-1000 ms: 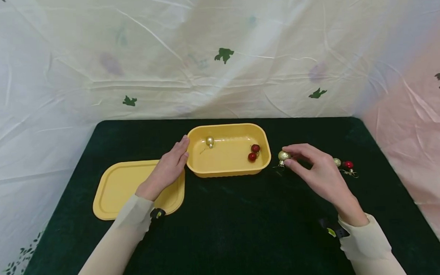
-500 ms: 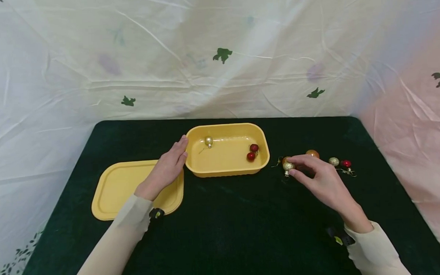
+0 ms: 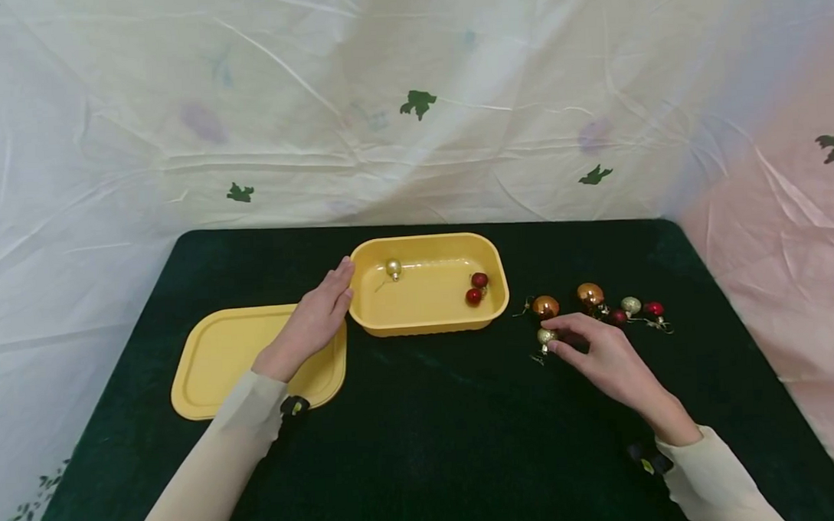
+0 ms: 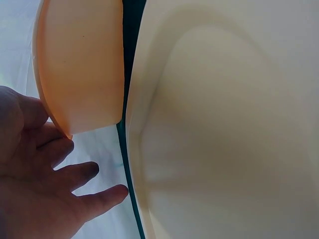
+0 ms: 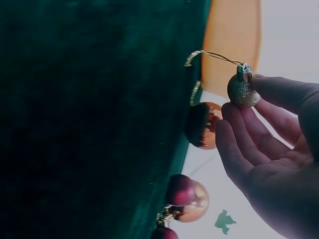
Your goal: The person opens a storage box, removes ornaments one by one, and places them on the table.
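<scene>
- The right hand (image 3: 608, 359) pinches a small glittery gold ball ornament (image 3: 545, 337) between thumb and fingertips; its cord loop hangs free.
- This ornament is over the dark green cloth-covered bench (image 3: 424, 452), right of the yellow plastic rounded-rectangular container (image 3: 429, 329); whether it touches the cloth, I cannot tell.
- The left hand (image 3: 307, 326), fingers extended, rests against the container's left end, above part of a flat yellow plastic lid (image 3: 216, 352).
- Inside the container lie a shiny gold ball (image 3: 393, 267) and two small red balls (image 3: 473, 297).
- Just beyond the pinched ornament sits a shiny copper-orange ball (image 3: 546, 306); farther right, more ball ornaments (image 3: 590, 293) cluster.
</scene>
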{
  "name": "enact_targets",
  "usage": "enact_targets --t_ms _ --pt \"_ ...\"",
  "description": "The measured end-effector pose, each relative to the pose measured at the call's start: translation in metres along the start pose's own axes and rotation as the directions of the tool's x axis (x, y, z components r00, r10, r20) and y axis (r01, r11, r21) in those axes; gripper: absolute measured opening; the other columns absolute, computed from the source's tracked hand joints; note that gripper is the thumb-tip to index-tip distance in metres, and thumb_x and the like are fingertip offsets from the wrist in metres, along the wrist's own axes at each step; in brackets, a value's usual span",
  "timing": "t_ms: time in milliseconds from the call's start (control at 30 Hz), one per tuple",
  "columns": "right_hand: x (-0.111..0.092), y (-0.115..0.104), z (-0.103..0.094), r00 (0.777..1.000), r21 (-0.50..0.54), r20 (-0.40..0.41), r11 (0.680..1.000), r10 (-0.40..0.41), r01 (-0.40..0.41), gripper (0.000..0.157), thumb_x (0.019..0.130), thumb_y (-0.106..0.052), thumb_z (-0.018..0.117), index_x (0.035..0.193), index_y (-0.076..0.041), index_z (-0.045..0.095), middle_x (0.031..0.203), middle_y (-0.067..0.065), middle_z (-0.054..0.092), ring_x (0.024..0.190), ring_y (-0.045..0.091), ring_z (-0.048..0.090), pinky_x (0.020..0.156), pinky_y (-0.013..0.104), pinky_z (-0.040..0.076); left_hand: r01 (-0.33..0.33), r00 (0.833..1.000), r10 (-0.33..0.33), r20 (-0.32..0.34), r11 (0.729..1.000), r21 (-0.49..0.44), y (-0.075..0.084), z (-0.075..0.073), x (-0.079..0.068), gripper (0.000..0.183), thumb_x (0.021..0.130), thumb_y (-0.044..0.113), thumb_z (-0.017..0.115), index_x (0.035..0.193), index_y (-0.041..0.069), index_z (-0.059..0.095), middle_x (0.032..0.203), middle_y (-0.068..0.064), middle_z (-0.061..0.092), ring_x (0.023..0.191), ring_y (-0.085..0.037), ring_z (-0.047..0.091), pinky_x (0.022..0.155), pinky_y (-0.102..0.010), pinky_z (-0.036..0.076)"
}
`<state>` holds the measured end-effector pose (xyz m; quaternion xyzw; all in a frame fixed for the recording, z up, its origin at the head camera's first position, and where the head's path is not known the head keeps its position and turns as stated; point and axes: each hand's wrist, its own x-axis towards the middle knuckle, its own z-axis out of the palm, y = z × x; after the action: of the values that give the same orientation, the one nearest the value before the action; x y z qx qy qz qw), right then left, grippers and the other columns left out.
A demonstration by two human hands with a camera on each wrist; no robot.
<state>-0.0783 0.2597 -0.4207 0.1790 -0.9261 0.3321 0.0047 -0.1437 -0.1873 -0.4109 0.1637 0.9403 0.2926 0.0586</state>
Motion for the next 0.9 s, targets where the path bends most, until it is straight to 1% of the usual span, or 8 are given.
enact_targets --t_ms 167,400,633,900 --pt "-0.0009 0.0053 0.0035 1.000 -0.008 0.031 1.000 -0.003 0.003 0.028 0.098 -0.017 0.073 0.126 -0.015 0.071 0.121 0.002 0.071 0.104 0.019 0.069 0.084 0.045 0.060 0.010 1.000 -0.010 0.003 1.000 -0.002 -0.0007 -0.0004 -0.0001 0.056 0.114 0.024 0.039 0.165 0.008 0.021 0.173 -0.008 0.015 0.157 -0.032 0.019 0.126 -0.051 0.019" --pt "-0.0016 0.0089 0.0061 0.997 -0.025 0.079 1.000 0.017 -0.015 0.030 0.097 -0.015 0.073 0.127 -0.013 0.070 0.124 0.006 0.070 0.106 0.022 0.068 0.086 0.046 0.058 0.018 1.000 -0.018 0.012 1.000 -0.003 -0.0015 -0.0012 -0.0004 0.057 0.114 0.024 0.038 0.165 0.009 0.020 0.173 -0.008 0.014 0.157 -0.032 0.018 0.126 -0.051 0.018" --pt "-0.0012 0.0103 0.0079 0.994 -0.042 0.107 0.999 0.026 -0.022 0.032 0.095 -0.012 0.074 0.127 -0.013 0.070 0.122 0.005 0.071 0.102 0.017 0.068 0.082 0.034 0.057 0.009 1.000 -0.009 0.012 1.000 -0.006 -0.0005 -0.0021 -0.0007 0.057 0.114 0.023 0.039 0.165 0.009 0.020 0.173 -0.009 0.015 0.157 -0.032 0.019 0.126 -0.051 0.019" --pt "-0.0006 0.0100 0.0071 0.991 -0.039 0.128 0.999 0.029 -0.024 0.032 0.094 -0.010 0.074 0.126 -0.012 0.070 0.121 0.005 0.070 0.099 0.016 0.069 0.081 0.031 0.057 0.003 1.000 -0.003 0.012 1.000 -0.009 -0.0004 -0.0026 -0.0004 0.057 0.114 0.023 0.039 0.165 0.009 0.019 0.173 -0.007 0.014 0.157 -0.032 0.019 0.127 -0.050 0.018"
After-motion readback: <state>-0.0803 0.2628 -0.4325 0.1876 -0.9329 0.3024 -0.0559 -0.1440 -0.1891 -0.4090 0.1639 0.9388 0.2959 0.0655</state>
